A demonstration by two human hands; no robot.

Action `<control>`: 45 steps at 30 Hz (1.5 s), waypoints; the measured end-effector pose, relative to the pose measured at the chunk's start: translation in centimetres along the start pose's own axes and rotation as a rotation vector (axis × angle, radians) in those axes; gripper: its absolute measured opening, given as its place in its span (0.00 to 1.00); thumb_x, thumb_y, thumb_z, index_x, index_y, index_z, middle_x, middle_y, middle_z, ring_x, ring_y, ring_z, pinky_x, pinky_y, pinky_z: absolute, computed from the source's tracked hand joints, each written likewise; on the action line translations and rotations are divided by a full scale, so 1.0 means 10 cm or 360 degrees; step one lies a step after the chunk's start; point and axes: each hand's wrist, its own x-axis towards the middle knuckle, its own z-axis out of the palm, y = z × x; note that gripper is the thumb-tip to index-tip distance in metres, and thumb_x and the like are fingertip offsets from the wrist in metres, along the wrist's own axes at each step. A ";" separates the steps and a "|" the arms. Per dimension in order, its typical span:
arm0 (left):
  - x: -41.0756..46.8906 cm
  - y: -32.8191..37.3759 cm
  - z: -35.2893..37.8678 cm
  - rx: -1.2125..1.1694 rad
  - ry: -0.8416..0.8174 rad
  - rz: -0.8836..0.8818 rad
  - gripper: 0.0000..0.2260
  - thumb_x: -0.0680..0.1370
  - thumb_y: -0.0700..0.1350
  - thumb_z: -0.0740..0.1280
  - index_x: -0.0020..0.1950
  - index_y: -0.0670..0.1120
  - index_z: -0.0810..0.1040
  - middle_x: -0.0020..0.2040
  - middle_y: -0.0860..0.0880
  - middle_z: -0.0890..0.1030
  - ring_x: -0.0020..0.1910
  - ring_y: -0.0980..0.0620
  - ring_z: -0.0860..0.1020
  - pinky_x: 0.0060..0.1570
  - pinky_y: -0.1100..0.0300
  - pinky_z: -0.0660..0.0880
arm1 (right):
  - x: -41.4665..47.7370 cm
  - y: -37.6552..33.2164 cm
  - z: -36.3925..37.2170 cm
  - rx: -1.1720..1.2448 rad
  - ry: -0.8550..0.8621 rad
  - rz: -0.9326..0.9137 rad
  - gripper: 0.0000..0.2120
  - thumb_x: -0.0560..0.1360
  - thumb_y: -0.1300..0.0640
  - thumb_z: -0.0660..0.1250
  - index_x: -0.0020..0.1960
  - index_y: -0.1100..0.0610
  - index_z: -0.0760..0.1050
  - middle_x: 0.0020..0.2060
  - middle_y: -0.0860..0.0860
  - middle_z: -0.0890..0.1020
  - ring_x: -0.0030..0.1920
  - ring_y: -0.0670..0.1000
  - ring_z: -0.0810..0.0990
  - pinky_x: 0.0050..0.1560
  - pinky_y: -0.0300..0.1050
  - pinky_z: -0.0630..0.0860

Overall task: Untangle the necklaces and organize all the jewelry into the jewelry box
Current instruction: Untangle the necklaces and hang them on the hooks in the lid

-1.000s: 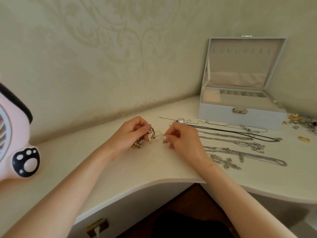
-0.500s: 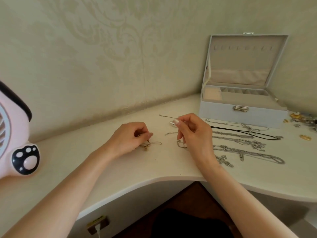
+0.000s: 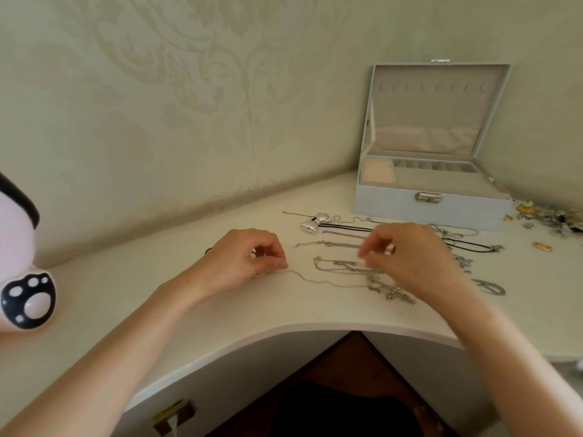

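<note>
On the white desk (image 3: 284, 310), head view, the left hand (image 3: 249, 263) has its fingers curled and pinches one end of a thin chain (image 3: 315, 281), which lies across toward the right hand (image 3: 410, 260). The right fingers are curled close together but blurred; I cannot tell what they hold. Other necklaces (image 3: 340, 244) lie before the open jewelry box (image 3: 394, 209).

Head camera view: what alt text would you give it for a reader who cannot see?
Two bare hands work at a white desk: the left hand pinches a thin silver chain, the right hand, blurred, is pinched above a row of necklaces. An open jewelry box stands behind them, loose small jewelry to its right.
</note>
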 end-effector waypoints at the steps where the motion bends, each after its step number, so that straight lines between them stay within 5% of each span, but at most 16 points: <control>1: 0.01 0.00 0.01 0.0082 0.0001 0.0000 0.05 0.73 0.50 0.71 0.39 0.51 0.80 0.38 0.55 0.80 0.39 0.59 0.74 0.39 0.66 0.66 | -0.03 0.07 -0.07 -0.0176 -0.0077 0.0103 0.04 0.70 0.53 0.72 0.39 0.46 0.77 0.37 0.42 0.78 0.40 0.43 0.76 0.42 0.43 0.74; 4: 0.04 0.04 0.05 0.0319 0.0046 0.0080 0.12 0.71 0.63 0.64 0.40 0.56 0.77 0.41 0.58 0.75 0.43 0.61 0.72 0.42 0.65 0.67 | -0.12 0.17 -0.12 -0.0407 -0.0204 0.0278 0.06 0.70 0.49 0.72 0.41 0.47 0.76 0.37 0.42 0.76 0.42 0.45 0.76 0.41 0.42 0.71; 8: 0.11 0.25 0.17 0.0327 0.0013 0.0202 0.05 0.75 0.53 0.67 0.42 0.54 0.77 0.41 0.60 0.74 0.42 0.63 0.72 0.40 0.67 0.64 | -0.17 0.17 -0.09 -0.0390 -0.0238 0.0249 0.04 0.72 0.53 0.70 0.40 0.47 0.76 0.37 0.40 0.76 0.42 0.43 0.75 0.36 0.39 0.67; 15: 0.28 0.62 0.46 0.0251 -0.0105 0.0343 0.05 0.74 0.49 0.70 0.48 0.55 0.75 0.43 0.64 0.73 0.44 0.66 0.69 0.45 0.64 0.66 | -0.20 0.12 -0.10 -0.0405 -0.0305 0.0127 0.02 0.70 0.54 0.69 0.41 0.49 0.76 0.40 0.41 0.76 0.44 0.44 0.75 0.45 0.42 0.73; 19: 0.35 0.72 0.54 0.0012 -0.0249 0.0346 0.12 0.74 0.46 0.70 0.57 0.52 0.75 0.47 0.64 0.77 0.46 0.62 0.73 0.50 0.64 0.70 | -0.20 0.16 -0.21 -0.0123 -0.0150 0.0035 0.04 0.67 0.55 0.71 0.37 0.49 0.76 0.39 0.43 0.78 0.43 0.44 0.76 0.46 0.45 0.76; 24: 0.38 0.83 0.55 -0.0387 -0.0179 0.0326 0.07 0.74 0.43 0.72 0.51 0.46 0.78 0.40 0.57 0.80 0.36 0.65 0.73 0.38 0.75 0.65 | -0.20 0.16 -0.34 0.0285 -0.0026 -0.0064 0.06 0.67 0.60 0.72 0.36 0.53 0.76 0.35 0.49 0.82 0.38 0.47 0.79 0.40 0.43 0.76; 28: 0.40 0.88 0.55 -0.0486 -0.0165 0.0298 0.05 0.72 0.45 0.73 0.46 0.49 0.79 0.37 0.59 0.77 0.35 0.64 0.71 0.35 0.74 0.65 | -0.21 0.21 -0.40 0.0772 -0.0039 -0.0066 0.09 0.69 0.68 0.72 0.44 0.56 0.80 0.36 0.51 0.84 0.37 0.48 0.82 0.39 0.34 0.77; 31: 0.40 0.91 0.58 -0.0558 -0.0270 0.0262 0.06 0.73 0.44 0.72 0.47 0.48 0.78 0.42 0.57 0.80 0.38 0.63 0.74 0.37 0.75 0.66 | -0.21 0.26 -0.42 0.1046 -0.0059 -0.0057 0.15 0.68 0.71 0.71 0.51 0.56 0.82 0.37 0.53 0.84 0.39 0.49 0.82 0.46 0.38 0.80; 34: 0.39 0.93 0.61 -0.0777 -0.0326 0.0173 0.06 0.74 0.40 0.70 0.49 0.44 0.78 0.42 0.48 0.83 0.42 0.59 0.80 0.42 0.73 0.71 | -0.20 0.28 -0.39 0.1094 -0.0033 -0.0107 0.17 0.70 0.72 0.69 0.51 0.54 0.82 0.36 0.50 0.83 0.40 0.48 0.81 0.46 0.38 0.78; 37: 0.40 0.94 0.60 -0.0763 -0.0276 0.0165 0.03 0.74 0.40 0.70 0.43 0.46 0.77 0.36 0.52 0.80 0.36 0.61 0.78 0.40 0.72 0.71 | -0.21 0.28 -0.39 0.1135 -0.0026 -0.0079 0.12 0.70 0.71 0.69 0.46 0.56 0.83 0.38 0.55 0.84 0.40 0.50 0.81 0.42 0.37 0.78; 41: 0.42 0.93 0.60 -0.0563 -0.0269 0.0221 0.06 0.75 0.42 0.70 0.41 0.50 0.75 0.40 0.56 0.78 0.39 0.59 0.73 0.39 0.70 0.68 | -0.20 0.27 -0.40 0.1135 -0.0002 -0.0046 0.03 0.72 0.64 0.70 0.42 0.59 0.82 0.37 0.56 0.84 0.38 0.49 0.80 0.40 0.37 0.76; 45: 0.41 0.94 0.65 -0.0761 -0.0372 0.0187 0.04 0.76 0.37 0.67 0.46 0.43 0.73 0.42 0.47 0.81 0.43 0.51 0.78 0.45 0.60 0.75 | -0.19 0.28 -0.36 0.1082 0.0069 -0.0006 0.03 0.72 0.61 0.71 0.40 0.59 0.81 0.34 0.52 0.81 0.36 0.47 0.76 0.40 0.39 0.72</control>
